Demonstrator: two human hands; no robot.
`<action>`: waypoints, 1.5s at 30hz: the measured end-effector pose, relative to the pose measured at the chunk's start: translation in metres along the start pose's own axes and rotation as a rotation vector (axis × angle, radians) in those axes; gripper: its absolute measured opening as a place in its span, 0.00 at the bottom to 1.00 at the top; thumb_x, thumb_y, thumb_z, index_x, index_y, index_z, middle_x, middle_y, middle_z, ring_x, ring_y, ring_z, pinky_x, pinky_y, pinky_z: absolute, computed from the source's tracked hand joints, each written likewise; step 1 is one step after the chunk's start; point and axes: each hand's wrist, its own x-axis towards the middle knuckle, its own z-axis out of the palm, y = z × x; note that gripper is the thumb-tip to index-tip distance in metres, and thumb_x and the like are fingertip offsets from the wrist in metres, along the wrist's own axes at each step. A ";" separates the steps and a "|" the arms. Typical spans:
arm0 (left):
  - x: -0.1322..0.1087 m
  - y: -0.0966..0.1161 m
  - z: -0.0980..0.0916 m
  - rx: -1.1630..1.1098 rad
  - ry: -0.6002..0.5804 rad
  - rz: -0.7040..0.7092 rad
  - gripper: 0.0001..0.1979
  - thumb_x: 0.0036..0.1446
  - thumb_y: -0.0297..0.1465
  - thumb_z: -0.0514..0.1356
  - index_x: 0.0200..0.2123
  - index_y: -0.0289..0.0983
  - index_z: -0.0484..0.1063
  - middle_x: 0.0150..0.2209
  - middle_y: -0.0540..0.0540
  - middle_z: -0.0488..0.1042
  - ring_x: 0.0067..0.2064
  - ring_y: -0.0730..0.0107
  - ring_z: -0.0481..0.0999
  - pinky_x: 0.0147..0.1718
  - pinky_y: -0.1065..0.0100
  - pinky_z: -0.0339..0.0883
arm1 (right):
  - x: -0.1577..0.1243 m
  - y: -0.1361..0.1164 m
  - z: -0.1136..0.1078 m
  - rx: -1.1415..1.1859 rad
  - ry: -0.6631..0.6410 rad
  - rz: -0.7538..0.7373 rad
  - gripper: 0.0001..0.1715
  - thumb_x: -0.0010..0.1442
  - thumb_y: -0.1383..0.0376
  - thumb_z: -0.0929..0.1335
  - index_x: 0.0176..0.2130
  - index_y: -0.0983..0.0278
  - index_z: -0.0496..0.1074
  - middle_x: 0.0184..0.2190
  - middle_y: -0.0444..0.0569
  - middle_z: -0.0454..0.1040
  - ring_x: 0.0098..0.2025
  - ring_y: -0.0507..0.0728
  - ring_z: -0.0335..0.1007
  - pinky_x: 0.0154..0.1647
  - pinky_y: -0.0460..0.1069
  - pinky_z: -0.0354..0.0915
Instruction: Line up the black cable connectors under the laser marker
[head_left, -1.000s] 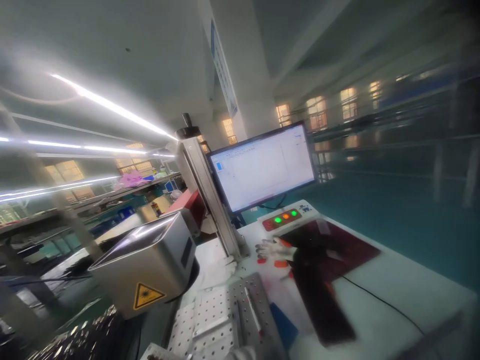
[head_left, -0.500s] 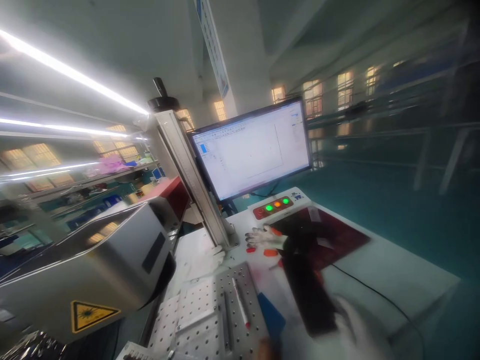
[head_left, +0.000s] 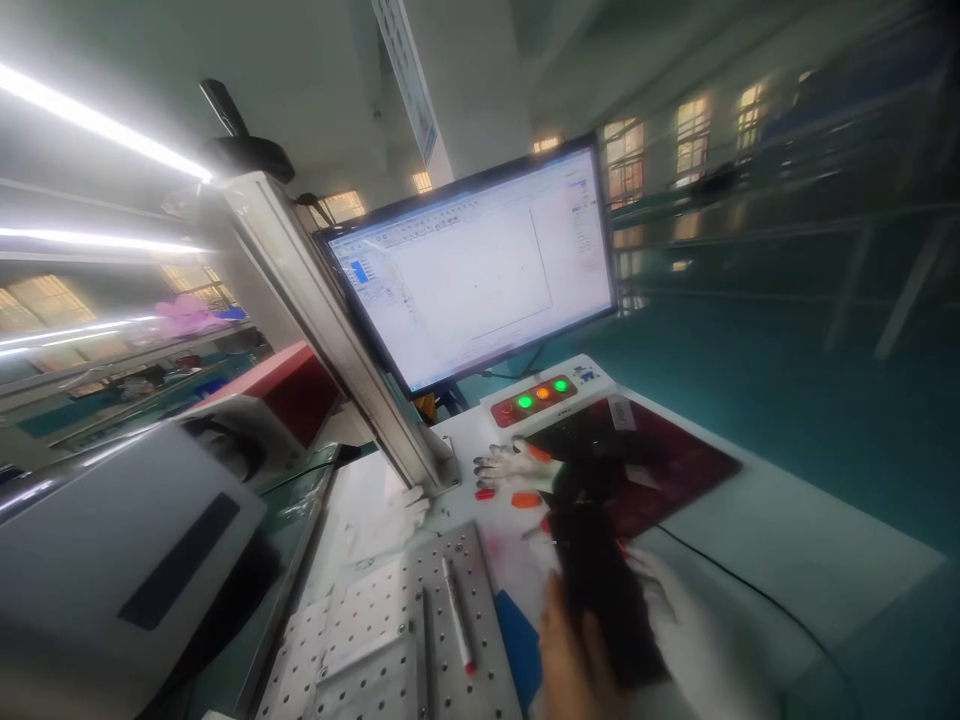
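A long black slab-like object (head_left: 604,590), its kind unclear in the blur, slants across the right half of the white worktop. My left hand (head_left: 574,650) is bare; its fingers stretch along the lower left edge of the slab and seem to touch it. On the opposite edge, my right hand (head_left: 686,630), in a white glove, has its fingers curled at the slab. The glove is smeared by motion. Beyond the slab's far end lies a loose white glove (head_left: 506,463) with dark fingertips, with orange pieces (head_left: 526,499) near it.
At left stands a perforated metal plate (head_left: 427,640) bearing a red-tipped marker (head_left: 459,615). Behind it rises a metal column (head_left: 330,330) beside a monitor (head_left: 480,270). A button panel (head_left: 534,400), dark red mat (head_left: 690,465), blue piece (head_left: 517,645) and black cable (head_left: 742,580) share the worktop.
My left hand has come up from the bottom edge to the slab's left side. My right hand has moved up slightly along its right edge. The view has shifted.
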 end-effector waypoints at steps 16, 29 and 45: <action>0.000 0.000 -0.013 -0.177 -0.110 -0.118 0.33 0.66 0.35 0.47 0.71 0.29 0.46 0.67 0.36 0.62 0.67 0.64 0.63 0.66 0.65 0.54 | -0.003 -0.042 -0.019 0.067 -0.069 0.224 0.48 0.45 0.44 0.54 0.54 0.68 0.70 0.51 0.54 0.76 0.53 0.66 0.72 0.56 0.60 0.66; 0.000 -0.016 -0.002 -0.197 -0.116 -0.059 0.38 0.64 0.45 0.50 0.70 0.31 0.50 0.70 0.38 0.56 0.71 0.58 0.56 0.69 0.63 0.48 | -0.004 -0.040 -0.019 -0.077 -0.136 0.149 0.47 0.51 0.50 0.52 0.63 0.66 0.62 0.54 0.48 0.75 0.54 0.64 0.71 0.55 0.59 0.64; -0.033 -0.001 -0.068 -0.019 -0.071 0.007 0.31 0.61 0.45 0.54 0.61 0.33 0.68 0.59 0.32 0.71 0.60 0.51 0.71 0.61 0.59 0.62 | -0.014 -0.040 -0.032 -0.052 0.052 0.206 0.44 0.54 0.46 0.53 0.56 0.71 0.68 0.55 0.62 0.73 0.56 0.74 0.69 0.57 0.66 0.64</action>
